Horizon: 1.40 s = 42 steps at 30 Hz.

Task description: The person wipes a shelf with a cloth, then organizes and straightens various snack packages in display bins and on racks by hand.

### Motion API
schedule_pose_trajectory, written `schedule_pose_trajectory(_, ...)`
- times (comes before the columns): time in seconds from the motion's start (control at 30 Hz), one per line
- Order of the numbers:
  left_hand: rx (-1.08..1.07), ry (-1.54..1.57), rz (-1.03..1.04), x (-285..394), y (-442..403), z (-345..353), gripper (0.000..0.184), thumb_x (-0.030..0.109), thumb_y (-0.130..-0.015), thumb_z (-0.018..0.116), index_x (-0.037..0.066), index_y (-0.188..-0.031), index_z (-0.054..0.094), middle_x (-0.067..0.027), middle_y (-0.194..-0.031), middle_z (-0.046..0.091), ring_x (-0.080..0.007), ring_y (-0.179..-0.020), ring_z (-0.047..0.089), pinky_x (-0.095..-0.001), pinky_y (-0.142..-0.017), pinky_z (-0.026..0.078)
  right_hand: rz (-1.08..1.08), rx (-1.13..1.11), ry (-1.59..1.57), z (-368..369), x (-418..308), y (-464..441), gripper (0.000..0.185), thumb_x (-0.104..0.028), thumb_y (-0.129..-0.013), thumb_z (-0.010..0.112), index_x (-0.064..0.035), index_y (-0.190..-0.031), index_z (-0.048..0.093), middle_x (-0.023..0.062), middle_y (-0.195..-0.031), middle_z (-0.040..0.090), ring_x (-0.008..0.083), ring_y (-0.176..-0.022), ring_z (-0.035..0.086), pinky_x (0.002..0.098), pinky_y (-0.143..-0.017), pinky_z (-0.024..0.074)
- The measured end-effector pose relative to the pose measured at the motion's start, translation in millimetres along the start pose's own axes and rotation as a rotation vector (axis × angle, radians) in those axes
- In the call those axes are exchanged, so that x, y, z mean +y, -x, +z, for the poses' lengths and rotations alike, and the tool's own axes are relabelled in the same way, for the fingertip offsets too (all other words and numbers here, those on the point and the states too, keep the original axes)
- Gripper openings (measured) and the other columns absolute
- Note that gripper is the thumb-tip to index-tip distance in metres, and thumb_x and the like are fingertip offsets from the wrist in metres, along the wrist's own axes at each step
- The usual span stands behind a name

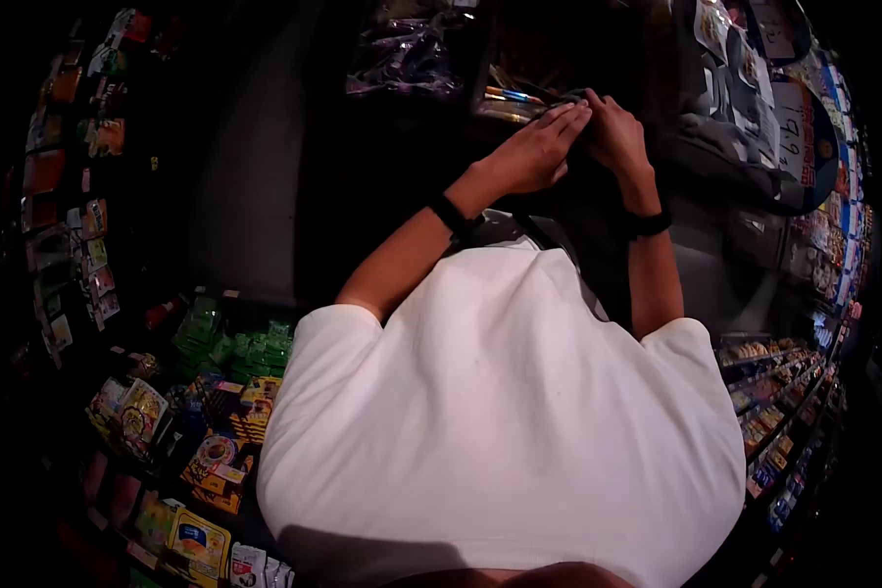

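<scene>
Both my hands meet over the near edge of a dark bin [482, 93] at the top middle. My left hand [541, 149] reaches in from the left with its fingers bent and pressed together, the tips against my right hand. My right hand [612, 132] is curled, fingers closed close to the left fingertips. Something small and dark seems to be between them, but I cannot make out what. Just left of the fingertips lie slim, shiny packets [513, 95] with blue and orange parts. Shadow hides the rest of the bin.
Purple wrapped packets [407, 59] fill a compartment to the left. Grey bags [730, 108] and a round price sign [804, 147] stand right. Green packets [262, 350] and yellow-black packs [218, 456] lie lower left. Shelves of goods [779, 392] line the right side.
</scene>
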<state>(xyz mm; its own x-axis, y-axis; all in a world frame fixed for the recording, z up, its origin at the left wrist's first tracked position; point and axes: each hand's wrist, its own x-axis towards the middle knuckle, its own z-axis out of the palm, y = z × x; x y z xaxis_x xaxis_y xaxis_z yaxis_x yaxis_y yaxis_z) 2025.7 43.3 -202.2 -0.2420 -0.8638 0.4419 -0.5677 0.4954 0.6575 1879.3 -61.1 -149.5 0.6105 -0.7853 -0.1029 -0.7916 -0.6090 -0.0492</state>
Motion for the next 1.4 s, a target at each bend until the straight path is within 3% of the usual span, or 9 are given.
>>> schedule_pose_trajectory(0.2,-0.099,0.111,-0.15,-11.0,46.6,-27.5,0.08,0.001,-0.08,0.062,0.003,-0.149,0.023,-0.0194,-0.154,0.025,-0.0332,-0.143,0.026,-0.0393,-0.116,0.028,-0.306,-0.16,-0.058,10.9,-4.4,-46.3,0.063,-0.028,-0.072,0.074,-0.0073,-0.128,0.056,0.0156,-0.106,0.067,0.0352,-0.098,0.064,0.0443,-0.08,0.0533)
schedule_pose_trajectory(0.4,0.051,0.091,-0.455,-15.7,63.7,-72.7,0.056,0.003,-0.085,0.059,0.007,-0.139,0.046,-0.0168,-0.142,0.047,-0.0321,-0.132,0.044,-0.0385,-0.109,0.036,-0.497,0.136,-0.192,38.0,-48.9,-57.1,0.053,-0.013,-0.073,0.069,-0.0122,-0.124,0.057,0.0113,-0.106,0.063,0.0347,-0.084,0.065,0.0433,-0.068,0.0534)
schedule_pose_trajectory(0.47,0.206,0.111,-0.406,5.7,40.6,-116.3,0.047,0.005,-0.086,0.061,0.01,-0.132,0.053,-0.0114,-0.13,0.058,-0.028,-0.116,0.057,-0.0353,-0.096,0.047,-0.493,0.099,-0.182,35.2,-41.5,-52.3,0.057,-0.008,-0.072,0.066,-0.0131,-0.128,0.054,0.0128,-0.106,0.061,0.0365,-0.079,0.065,0.0442,-0.066,0.053)
schedule_pose_trajectory(0.5,0.216,0.071,-0.337,21.1,29.9,-143.5,0.044,0.003,-0.089,0.06,0.01,-0.133,0.052,-0.0077,-0.135,0.056,-0.0225,-0.126,0.052,-0.0357,-0.099,0.044,-0.44,0.109,-0.179,31.3,-33.6,-45.9,0.051,-0.011,-0.075,0.065,-0.0135,-0.124,0.055,0.0134,-0.102,0.063,0.0354,-0.078,0.066,0.0432,-0.064,0.053)
schedule_pose_trajectory(0.6,0.321,0.271,0.21,67.5,-5.4,-231.4,0.045,0.013,-0.097,0.052,0.005,-0.139,0.042,-0.0236,-0.139,0.048,-0.0349,-0.133,0.043,-0.0461,-0.109,0.037,-0.26,-0.01,-0.032,3.0,-15.4,-22.3,0.04,-0.016,-0.078,0.064,-0.013,-0.118,0.057,0.013,-0.092,0.066,0.0321,-0.076,0.068,0.0406,-0.061,0.0527)
schedule_pose_trajectory(0.7,0.22,0.251,0.41,104.3,-28.3,-274.9,0.044,0.013,-0.096,0.052,0.005,-0.138,0.043,-0.0231,-0.137,0.048,-0.0344,-0.131,0.044,-0.0456,-0.108,0.037,-0.198,-0.146,0.188,3.7,10.7,-27.8,0.045,-0.037,-0.08,0.068,-0.0141,-0.116,0.054,0.014,-0.083,0.068,0.0314,-0.074,0.068,0.0411,-0.056,0.0519)
schedule_pose_trajectory(0.87,-0.046,0.076,0.305,127.5,-50.6,-248.4,0.042,0.014,-0.096,0.052,0.005,-0.136,0.043,-0.0222,-0.135,0.048,-0.0334,-0.128,0.044,-0.0446,-0.106,0.037,-0.357,-0.212,0.143,9.8,-3.8,-51.1,0.043,-0.021,-0.068,0.069,-0.0132,-0.109,0.059,0.0125,-0.081,0.067,0.0338,-0.075,0.067,0.043,-0.059,0.0527)
schedule_pose_trajectory(1.07,-0.116,0.045,0.242,121.1,-59.4,-221.6,0.039,0.016,-0.096,0.052,0.005,-0.133,0.044,-0.0212,-0.132,0.049,-0.0323,-0.125,0.045,-0.0435,-0.104,0.038,-0.587,0.143,-0.188,23.0,-31.1,-52.4,0.056,-0.013,-0.064,0.067,-0.0144,-0.12,0.058,0.0101,-0.091,0.062,0.0338,-0.079,0.065,0.0427,-0.063,0.0533)
schedule_pose_trajectory(1.4,-0.124,0.072,0.208,113.1,-59.9,-220.2,0.036,0.018,-0.096,0.053,0.006,-0.129,0.046,-0.0194,-0.126,0.05,-0.0305,-0.12,0.046,-0.0417,-0.101,0.038,-0.257,-0.341,0.097,4.1,1.9,-49.1,0.061,-0.023,-0.076,0.065,-0.0168,-0.133,0.046,0.0133,-0.105,0.066,0.0354,-0.09,0.067,0.045,-0.069,0.0556)
